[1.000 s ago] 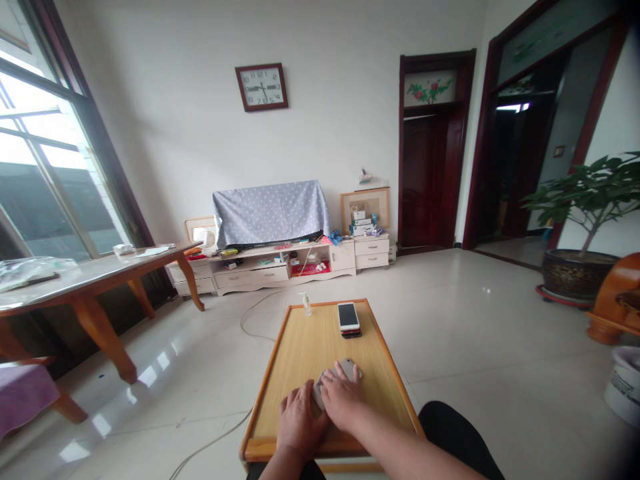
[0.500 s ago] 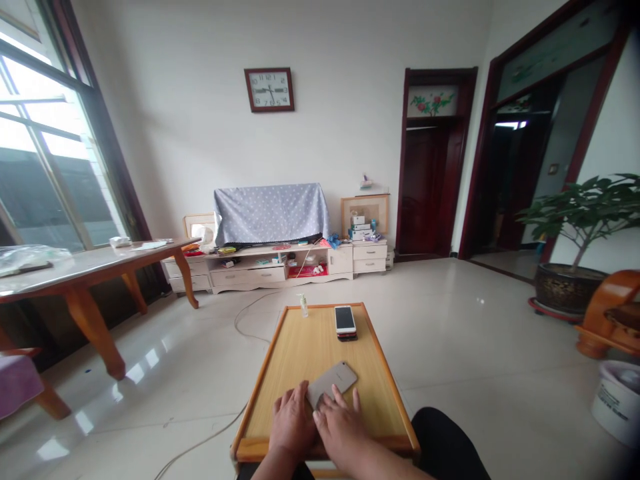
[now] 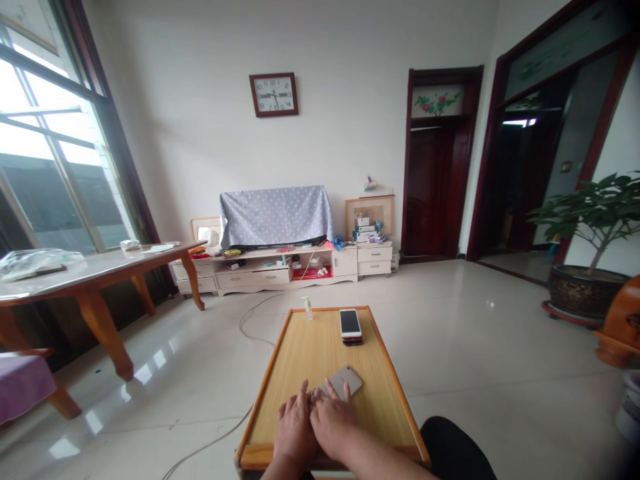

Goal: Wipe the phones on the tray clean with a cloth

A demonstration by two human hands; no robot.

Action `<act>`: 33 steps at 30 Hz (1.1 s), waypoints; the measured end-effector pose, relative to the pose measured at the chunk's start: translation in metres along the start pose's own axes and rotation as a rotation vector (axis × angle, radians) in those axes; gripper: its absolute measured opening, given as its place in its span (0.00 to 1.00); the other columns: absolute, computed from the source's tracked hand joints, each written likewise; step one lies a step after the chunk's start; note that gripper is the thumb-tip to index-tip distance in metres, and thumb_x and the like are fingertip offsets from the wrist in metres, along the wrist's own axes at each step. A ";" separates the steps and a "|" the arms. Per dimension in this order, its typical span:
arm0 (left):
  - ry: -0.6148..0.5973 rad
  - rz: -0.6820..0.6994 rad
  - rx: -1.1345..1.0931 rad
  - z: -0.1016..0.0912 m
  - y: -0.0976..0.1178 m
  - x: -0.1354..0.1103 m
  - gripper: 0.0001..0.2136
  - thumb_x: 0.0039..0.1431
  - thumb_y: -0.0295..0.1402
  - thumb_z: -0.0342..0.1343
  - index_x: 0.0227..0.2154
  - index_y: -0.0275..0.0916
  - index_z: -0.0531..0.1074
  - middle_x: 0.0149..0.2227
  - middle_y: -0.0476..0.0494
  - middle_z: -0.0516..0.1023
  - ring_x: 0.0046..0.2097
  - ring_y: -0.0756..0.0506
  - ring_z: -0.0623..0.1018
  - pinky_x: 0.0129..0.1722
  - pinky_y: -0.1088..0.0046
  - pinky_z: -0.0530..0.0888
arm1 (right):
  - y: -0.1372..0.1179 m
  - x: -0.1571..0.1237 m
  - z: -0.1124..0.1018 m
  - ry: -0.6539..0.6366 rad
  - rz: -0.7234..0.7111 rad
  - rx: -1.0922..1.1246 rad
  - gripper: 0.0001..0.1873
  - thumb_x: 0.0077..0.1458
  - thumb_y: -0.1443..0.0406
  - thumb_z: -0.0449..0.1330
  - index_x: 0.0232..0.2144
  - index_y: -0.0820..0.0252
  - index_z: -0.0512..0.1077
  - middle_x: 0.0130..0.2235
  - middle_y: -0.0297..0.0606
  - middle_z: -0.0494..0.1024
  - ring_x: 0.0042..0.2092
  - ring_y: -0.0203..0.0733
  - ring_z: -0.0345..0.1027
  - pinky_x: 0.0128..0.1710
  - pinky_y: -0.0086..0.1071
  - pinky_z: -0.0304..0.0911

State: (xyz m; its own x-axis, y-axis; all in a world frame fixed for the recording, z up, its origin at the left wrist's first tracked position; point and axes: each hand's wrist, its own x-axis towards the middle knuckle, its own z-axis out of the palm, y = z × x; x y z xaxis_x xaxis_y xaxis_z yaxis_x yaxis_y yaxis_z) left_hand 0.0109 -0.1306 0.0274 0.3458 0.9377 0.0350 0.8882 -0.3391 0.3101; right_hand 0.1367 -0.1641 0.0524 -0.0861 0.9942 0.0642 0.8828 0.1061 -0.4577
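Note:
A grey-gold smartphone (image 3: 349, 381) lies at a slant, back up, on a small wood-topped table (image 3: 295, 353). At its lower left end my left hand (image 3: 294, 423) has its fingers bent round the edge, the index finger pointing up. My right hand (image 3: 333, 417) presses against the left one and covers the phone's near part, fingers curled with two tips apart over its back. Both thumbs and the exact grip are largely hidden. Farther back on the tabletop is a stack of phones (image 3: 351, 323), a white one on top. A small clear pump bottle (image 3: 308, 309) stands near the far left corner.
Raised wooden edging (image 3: 395, 373) runs round the small table. A cable (image 3: 215, 437) trails over the floor at left. My knee (image 3: 453, 447) is at the right. A larger table (image 3: 100, 277) stands left; a low white cabinet (image 3: 260, 279) lines the far wall.
My right hand's fingers have drawn in from lying spread on the phone, and my left index finger has lifted. The phone stays in place on the table; the view has shifted slightly.

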 end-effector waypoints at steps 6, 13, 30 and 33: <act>-0.023 -0.017 0.040 -0.003 0.003 -0.003 0.38 0.55 0.34 0.49 0.70 0.35 0.48 0.64 0.39 0.68 0.64 0.42 0.64 0.63 0.65 0.52 | 0.019 -0.030 0.010 0.050 -0.054 0.035 0.26 0.68 0.62 0.39 0.59 0.45 0.69 0.61 0.35 0.72 0.70 0.53 0.47 0.67 0.64 0.27; 0.046 -0.014 0.015 0.004 -0.001 -0.001 0.32 0.59 0.37 0.47 0.67 0.38 0.56 0.62 0.39 0.71 0.63 0.42 0.67 0.62 0.65 0.54 | 0.021 -0.004 0.008 0.051 -0.019 -0.023 0.27 0.69 0.62 0.38 0.57 0.46 0.72 0.61 0.38 0.73 0.71 0.53 0.46 0.67 0.65 0.25; 0.055 0.019 -0.017 -0.015 0.017 -0.007 0.24 0.54 0.46 0.54 0.54 0.49 0.72 0.58 0.46 0.75 0.61 0.40 0.68 0.61 0.63 0.58 | 0.046 -0.039 0.000 0.086 0.051 -0.044 0.26 0.69 0.58 0.38 0.60 0.46 0.69 0.64 0.33 0.68 0.71 0.51 0.43 0.68 0.58 0.23; 0.071 0.029 -0.028 -0.016 0.018 -0.006 0.22 0.56 0.46 0.53 0.53 0.49 0.73 0.56 0.46 0.76 0.60 0.40 0.69 0.60 0.63 0.58 | 0.043 -0.023 -0.003 0.076 0.066 -0.043 0.27 0.70 0.58 0.37 0.60 0.47 0.69 0.64 0.34 0.68 0.71 0.51 0.44 0.68 0.59 0.23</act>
State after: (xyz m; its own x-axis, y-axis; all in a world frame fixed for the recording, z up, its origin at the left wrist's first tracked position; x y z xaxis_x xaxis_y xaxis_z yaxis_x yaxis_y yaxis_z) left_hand 0.0199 -0.1414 0.0482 0.3481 0.9308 0.1115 0.8688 -0.3650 0.3346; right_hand 0.1781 -0.1826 0.0339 0.0067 0.9947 0.1030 0.9047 0.0379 -0.4244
